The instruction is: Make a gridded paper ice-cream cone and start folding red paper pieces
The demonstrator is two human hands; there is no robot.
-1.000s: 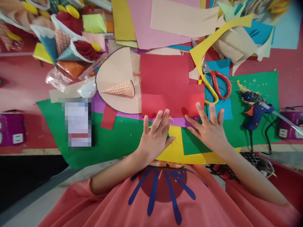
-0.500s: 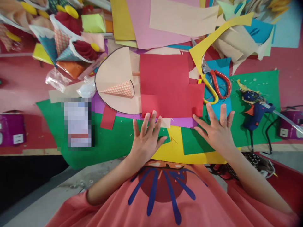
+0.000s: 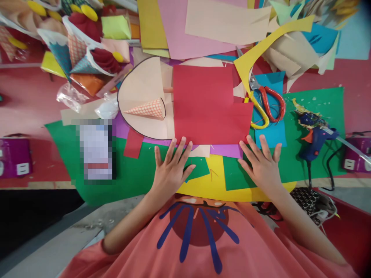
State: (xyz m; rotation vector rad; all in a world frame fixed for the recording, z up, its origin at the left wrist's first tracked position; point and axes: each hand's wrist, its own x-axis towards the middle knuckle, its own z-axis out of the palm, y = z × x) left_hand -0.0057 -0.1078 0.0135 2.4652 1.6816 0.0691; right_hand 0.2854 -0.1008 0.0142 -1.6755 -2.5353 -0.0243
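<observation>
A red foam or paper sheet [image 3: 211, 104] with a notch in its upper right lies in front of me. My left hand [image 3: 171, 166] rests flat with fingers spread, its fingertips at the sheet's lower left edge. At the lower right edge, the fingertips of my right hand [image 3: 262, 164] touch the sheet, also spread and holding nothing. Partly under the sheet's left side is a beige rounded piece [image 3: 145, 85] outlined in black, with a small checkered cone [image 3: 147, 109] on it. Scissors [image 3: 268, 102] with red and yellow handles lie just right of the sheet.
A blue glue gun [image 3: 315, 141] lies on green sheet material [image 3: 327, 108] at right. A blurred-out phone [image 3: 97, 152] is at left. Paper-wrapped cones [image 3: 78, 50] pile up at back left; coloured sheets [image 3: 199, 23] and a curved yellow strip [image 3: 269, 42] lie behind.
My left hand has shifted slightly left along the sheet's edge. My right hand has moved a little left and down, its fingers now at the red sheet's corner.
</observation>
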